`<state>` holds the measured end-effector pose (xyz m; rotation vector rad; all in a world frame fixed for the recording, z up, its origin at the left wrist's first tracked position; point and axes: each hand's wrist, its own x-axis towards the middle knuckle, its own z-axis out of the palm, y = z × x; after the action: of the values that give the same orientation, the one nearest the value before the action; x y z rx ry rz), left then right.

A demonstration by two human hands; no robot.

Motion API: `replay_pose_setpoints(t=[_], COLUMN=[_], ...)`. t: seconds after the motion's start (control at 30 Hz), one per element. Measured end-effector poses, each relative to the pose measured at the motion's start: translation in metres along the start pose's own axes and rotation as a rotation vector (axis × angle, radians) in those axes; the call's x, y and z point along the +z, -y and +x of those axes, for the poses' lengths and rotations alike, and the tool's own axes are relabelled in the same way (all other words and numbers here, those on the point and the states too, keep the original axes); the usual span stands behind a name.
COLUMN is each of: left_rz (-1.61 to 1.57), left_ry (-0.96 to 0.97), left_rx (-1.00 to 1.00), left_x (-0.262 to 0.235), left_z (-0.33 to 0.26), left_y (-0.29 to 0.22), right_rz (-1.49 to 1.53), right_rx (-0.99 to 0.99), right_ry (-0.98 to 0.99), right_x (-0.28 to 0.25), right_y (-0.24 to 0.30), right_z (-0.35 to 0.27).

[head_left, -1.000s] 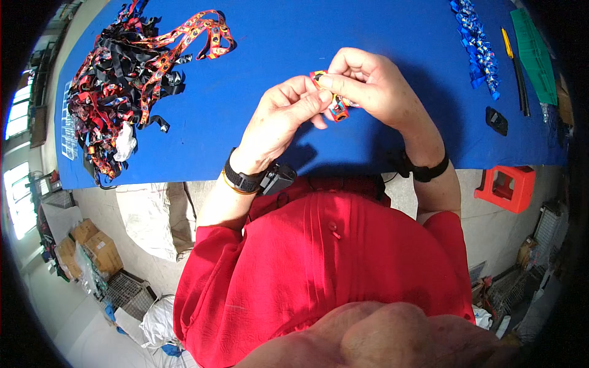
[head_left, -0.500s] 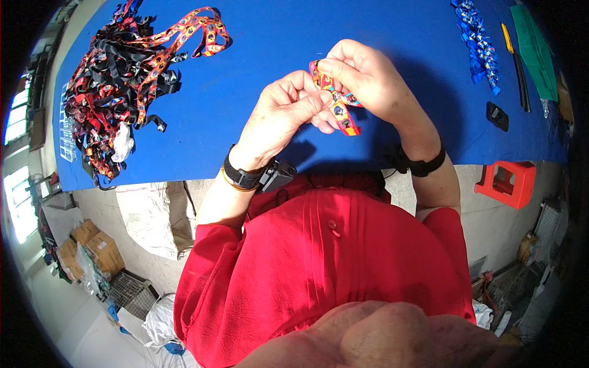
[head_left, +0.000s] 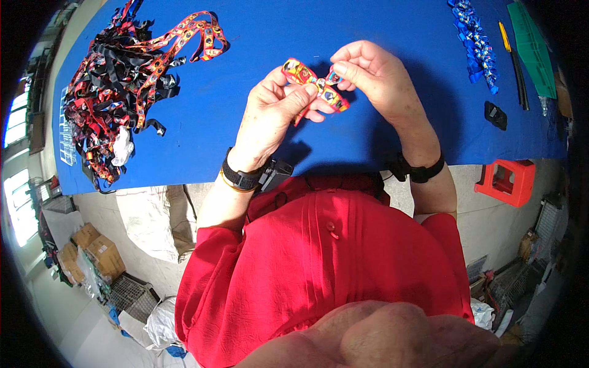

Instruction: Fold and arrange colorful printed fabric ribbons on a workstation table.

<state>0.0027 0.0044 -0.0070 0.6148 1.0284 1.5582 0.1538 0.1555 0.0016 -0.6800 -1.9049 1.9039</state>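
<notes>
Unfolded since before, patterned strap (head_left: 316, 84) pinched in left hand (head_left: 276, 113) and right hand (head_left: 374, 76) grips.

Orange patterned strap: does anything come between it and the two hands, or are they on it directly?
Nothing visible does. The left hand and right hand both pinch the orange patterned strap directly, held up over the blue table. The strap pile lies well off to the left.
</notes>
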Motion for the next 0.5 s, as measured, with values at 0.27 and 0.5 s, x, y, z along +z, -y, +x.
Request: replay_pose_setpoints(t=[0.27, 0.5], left_rz=[-0.081, -0.038], left_ry=[0.018, 0.024], left_rx=[-0.070, -0.027], left_x=[-0.001, -0.004], left_z=[0.000, 0.001], left_y=[-0.004, -0.001], right_rz=[0.056, 0.178], right_rx=[-0.225, 0.014], right_ry=[-0.163, -0.038], right_x=[0.008, 0.014], right_y=[-0.008, -0.007], right_z=[0.002, -0.004])
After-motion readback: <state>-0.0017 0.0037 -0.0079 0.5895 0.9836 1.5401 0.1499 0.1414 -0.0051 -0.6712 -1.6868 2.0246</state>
